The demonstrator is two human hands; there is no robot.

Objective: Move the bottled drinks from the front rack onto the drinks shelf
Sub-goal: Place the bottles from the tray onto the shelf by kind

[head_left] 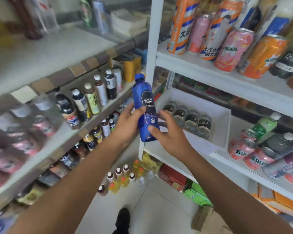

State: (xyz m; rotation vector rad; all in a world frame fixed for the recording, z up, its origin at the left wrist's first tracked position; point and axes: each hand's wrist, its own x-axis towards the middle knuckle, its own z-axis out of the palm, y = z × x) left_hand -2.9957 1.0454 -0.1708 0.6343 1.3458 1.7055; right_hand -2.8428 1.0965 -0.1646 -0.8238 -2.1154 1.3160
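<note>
- Right, blue bottle (145, 108) up in front of me: smooth translucent plastic, ribbed blue cap, dark label reading BOLSA SODA, standing nearly upright with the cap tipped slightly left.
- It sits in the air just before the white upright post (150, 53) of the metal rack on my right.
- Beyond it, a white tray (215, 105) holds a row of clear bottles (189, 120) with dark labels; bare tray floor shows behind that row.
- Pink and orange cans crowd the shelf above.
- My left hand (128, 122) grips the bottle's middle, thumb curled across the label.
- My right hand (167, 132) has fingers spread and loose, thumb touching the lower body, not wrapped round it.
</note>
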